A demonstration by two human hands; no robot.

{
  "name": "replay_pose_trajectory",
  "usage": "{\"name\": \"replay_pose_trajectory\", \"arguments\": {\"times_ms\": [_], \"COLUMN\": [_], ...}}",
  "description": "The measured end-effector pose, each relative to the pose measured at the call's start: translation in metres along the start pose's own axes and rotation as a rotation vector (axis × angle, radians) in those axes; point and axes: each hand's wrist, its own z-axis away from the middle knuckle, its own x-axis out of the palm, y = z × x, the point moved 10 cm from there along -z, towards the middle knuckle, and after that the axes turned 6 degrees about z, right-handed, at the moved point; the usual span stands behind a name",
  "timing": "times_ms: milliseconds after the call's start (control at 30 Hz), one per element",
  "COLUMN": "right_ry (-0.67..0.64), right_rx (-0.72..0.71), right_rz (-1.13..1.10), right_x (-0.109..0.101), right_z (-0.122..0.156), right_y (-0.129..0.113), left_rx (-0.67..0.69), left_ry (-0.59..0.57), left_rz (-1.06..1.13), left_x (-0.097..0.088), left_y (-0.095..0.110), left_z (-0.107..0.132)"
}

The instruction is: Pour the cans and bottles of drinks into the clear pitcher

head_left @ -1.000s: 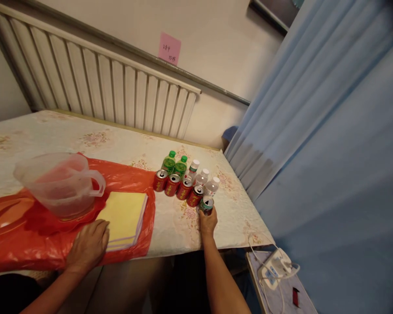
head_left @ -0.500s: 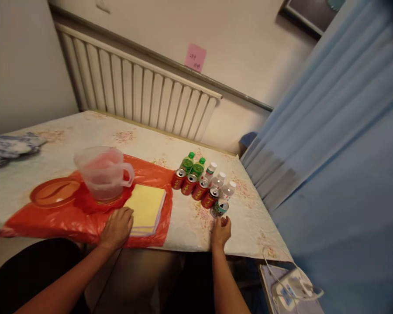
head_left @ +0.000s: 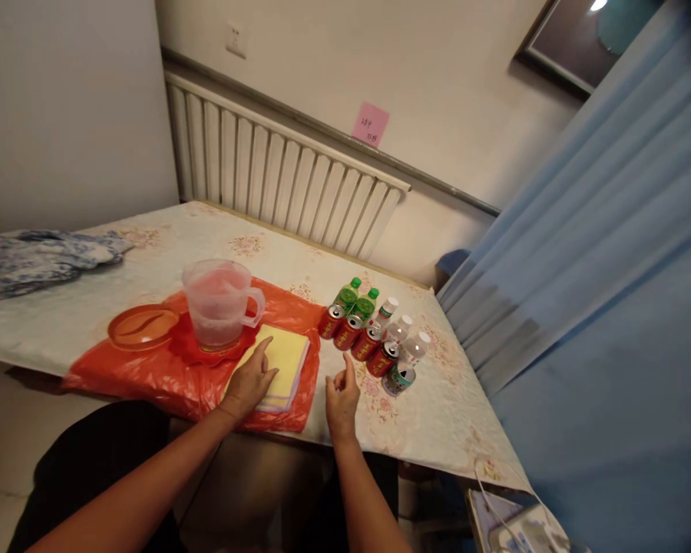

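My left hand [head_left: 249, 384] is over the lower left part of a stack of yellow and lilac sheets [head_left: 288, 358], thumb and forefinger apart, holding nothing. Between the stack and the cans hangs my right hand [head_left: 343, 398], forefinger stretched forward and thumb apart, with nothing in it. Several red drink cans [head_left: 383, 359] stand in a slanting row, ending in a green and white can [head_left: 399, 379] nearest me. Behind them are two green bottles [head_left: 365, 305] and clear white-capped bottles [head_left: 399, 329]. The sheets lie on a red plastic sheet [head_left: 143, 384].
A clear plastic jug [head_left: 216, 307] stands in a red scalloped dish [head_left: 185, 347], beside an orange lid [head_left: 143, 326]. Patterned fabric [head_left: 46, 259] lies at the far left. A blue curtain [head_left: 604, 307] hangs right; a radiator [head_left: 276, 169] runs behind the table.
My right hand has left the green and white can and moved left, its forefinger now stretched out. My left hand has slid right onto the yellow sheets and spread its fingers. The view has shifted.
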Motion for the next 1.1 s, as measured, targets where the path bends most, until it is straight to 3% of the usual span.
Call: {"name": "replay_pose_trajectory", "arguments": {"times_ms": [133,300,400,600,1100], "right_ry": [-0.157,-0.301,-0.336,-0.279,-0.322], "right_rx": [-0.121,-0.110,-0.063,0.015,0.035], "right_rz": [0.058,0.103,0.102,0.144,0.158], "right_x": [0.036,0.074,0.087,0.088,0.093], "right_z": [-0.007,-0.012,-0.010,-0.006,-0.004], "right_y": [-0.024,-0.001,0.017,0.042,0.046], "left_rx": [-0.123,-0.235,-0.273,-0.290,-0.276], "left_ry": [-0.114,-0.289,-0.337,-0.359,-0.343], "left_rz": [-0.057,-0.213,-0.288,-0.314,-0.326], "left_x": [0.010,0.028,0.034,0.037,0.036], "left_y": [-0.007,-0.034,-0.045,-0.050,-0.049], "left_z": [-0.006,-0.008,-0.007,-0.007,-0.006]}}
